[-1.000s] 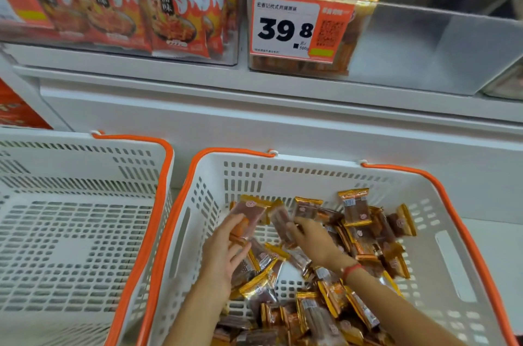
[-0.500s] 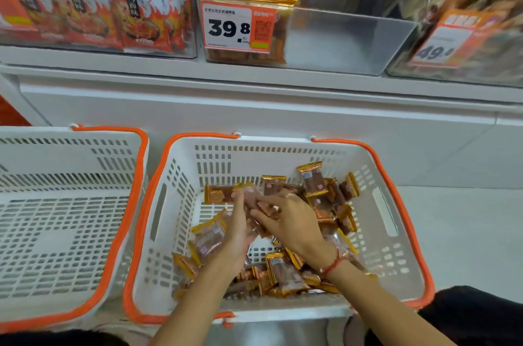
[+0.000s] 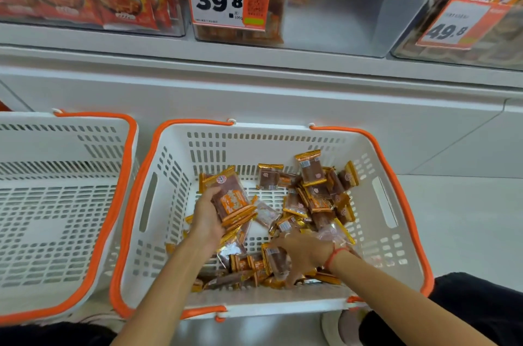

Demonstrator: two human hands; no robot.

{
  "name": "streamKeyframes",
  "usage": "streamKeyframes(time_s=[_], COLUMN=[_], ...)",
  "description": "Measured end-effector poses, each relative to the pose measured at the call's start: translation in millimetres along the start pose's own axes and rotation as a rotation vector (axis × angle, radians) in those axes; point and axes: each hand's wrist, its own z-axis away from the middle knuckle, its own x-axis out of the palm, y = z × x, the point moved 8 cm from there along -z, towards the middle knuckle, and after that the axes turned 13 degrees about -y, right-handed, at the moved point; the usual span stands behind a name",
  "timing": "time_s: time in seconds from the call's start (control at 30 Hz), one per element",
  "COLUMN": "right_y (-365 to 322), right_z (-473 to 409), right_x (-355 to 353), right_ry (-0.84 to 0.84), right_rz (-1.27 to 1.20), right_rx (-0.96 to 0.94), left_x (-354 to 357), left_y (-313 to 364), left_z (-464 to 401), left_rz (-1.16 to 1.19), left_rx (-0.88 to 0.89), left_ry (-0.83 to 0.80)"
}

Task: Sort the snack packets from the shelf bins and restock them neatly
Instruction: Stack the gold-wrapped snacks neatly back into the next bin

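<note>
packet stack [image 3: 230, 201] gripped in left hand [image 3: 208, 215]

Just one head cam here, wide-angle, looking forward and down, pretty close over the white basket [image 3: 390, 204] below the shelf [image 3: 254, 62].

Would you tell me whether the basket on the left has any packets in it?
Empty, as far as visible: the left basket shows only bare slotted floor.

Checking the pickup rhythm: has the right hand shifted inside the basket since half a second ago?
Yes. The right hand has pulled back from the basket's middle toward its near rim, reaching into packets there.
</note>
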Motion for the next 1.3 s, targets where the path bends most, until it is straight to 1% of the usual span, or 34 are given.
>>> streamKeyframes(time_s=[0.03,0.07,0.1,0.13,0.17,0.2,0.23,0.27,0.3,0.4,0.47,0.5,0.53,0.57,0.6,0.67,0.7,0.73,0.77,0.9,1.03,1.1,1.13,1.17,1.23,1.27,1.3], right_y=[41.4,77.5,95.6,110.7,105.9,81.0,38.3,2.9,0.3,19.7,18.5,12.9,8.6,3.5,-2.0,-16.4,-21.6,-26.3,-29.8,-46.6,-58.7,-56.6,-53.3,-51.5,-59.2,-66.6,-74.6], right_z=[-40.9,-87.0,-121.9,-123.2,-106.5,-74.8,-24.3,9.5,14.7,31.2,52.9,67.3,79.5,90.7,101.5,128.3,137.7,146.6,153.1,176.5,203.0,216.9,220.8,220.1,212.1,212.1,216.2], right_x=[13.5,29.9,33.1,39.4,38.9,26.5,-13.2,-40.1,-51.7,-57.4,-68.7,-78.1,-88.7,-100.3,-112.3,-136.9,-146.2,-153.4,-159.2,-174.9,-183.8,-188.0,-190.2,-192.6,-191.6,-191.3,-193.2], right_ry=[0.034,0.041,0.05,0.062,0.064,0.061,0.201,0.278,0.291,0.298,0.303,0.309,0.343,0.404,0.479,0.659,0.738,0.81,0.876,1.095,1.279,1.357,1.327,1.219,0.91,0.817,0.78], right_rz=[-0.024,0.003,-0.02,-0.053,-0.083,-0.258,-0.382,-0.355,-0.358,-0.674,-0.851,-0.858,-0.874,-0.834,-0.826,-0.83,-0.83,-0.835,-0.817,-0.693,-0.6,-0.594,-0.656,-0.74,-0.863,-0.844,-0.79], right_rx=[0.044,0.068,0.008,-0.037,-0.006,-0.039,-0.072,-0.151,-0.186,-0.188,-0.259,-0.3,-0.347,-0.378,-0.413,-0.483,-0.509,-0.523,-0.528,-0.495,-0.46,-0.42,-0.42,-0.443,-0.527,-0.567,-0.616], left_x=[-1.1,-2.0,-2.9,-3.6,-2.8,-2.5,-2.4,-3.8,-6.0,-6.2,-1.3,0.8,0.3,1.2,-1.6,-17.1,-9.8,12.7,38.7,88.1,104.2,106.8,106.6,108.3,112.9,118.6,127.8], left_y=[-1.5,-3.3,-4.5,-5.2,-5.4,-6.0,-6.1,-6.2,-5.7,0.8,11.2,16.6,23.0,25.7,24.5,12.7,14.0,24.5,34.5,50.4,65.4,74.2,81.5,91.0,108.8,117.9,125.7], left_z=[-1.4,-2.8,-4.8,-6.2,-6.4,-6.0,-5.7,-5.9,-4.9,-1.7,2.0,2.9,1.8,0.0,-7.4,-37.6,-35.8,-14.4,7.0,29.9,41.4,42.2,41.9,43.9,47.8,48.2,54.1], left_rz=[-0.015,-0.033,-0.049,-0.064,-0.081,-0.106,-0.127,-0.145,-0.17,-0.271,-0.363,-0.408,-0.456,-0.498,-0.552,-0.57,-0.551,-0.537,-0.515,-0.368,-0.349,-0.311,-0.289,-0.29,-0.312,-0.332,-0.367], left_rx=[-0.025,-0.046,-0.054,-0.054,-0.051,-0.05,-0.049,-0.047,-0.044,-0.023,-0.014,-0.017,-0.003,-0.022,-0.045,-0.086,-0.102,-0.105,-0.088,0.018,0.1,0.151,0.186,0.242,0.366,0.418,0.464], left_ry=[-0.008,-0.02,-0.036,-0.046,-0.055,-0.054,-0.054,-0.048,-0.029,-0.004,0.005,0.002,0.015,0.013,-0.006,-0.063,-0.088,-0.102,-0.138,-0.325,-0.37,-0.339,-0.299,-0.268,-0.239,-0.244,-0.279])
